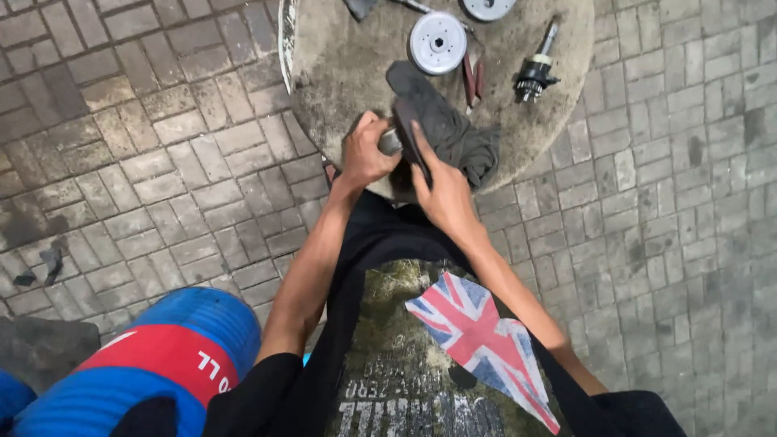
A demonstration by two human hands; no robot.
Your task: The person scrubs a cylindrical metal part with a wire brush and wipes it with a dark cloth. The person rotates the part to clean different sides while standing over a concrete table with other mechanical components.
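Gripping a small grey metal cylinder (pixel 390 142) at the round stone desk's (pixel 340 73) near edge, left hand (pixel 366 152) closed around it, right hand (pixel 441 190) pressing a dark rag (pixel 453 129) against it, white pulley disc (pixel 438 43) and geared shaft (pixel 536 71) lying well apart behind

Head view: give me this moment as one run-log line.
left hand: grips small metal part | right hand: presses dark rag on it | place: round stone table | nearby: white disc, shaft
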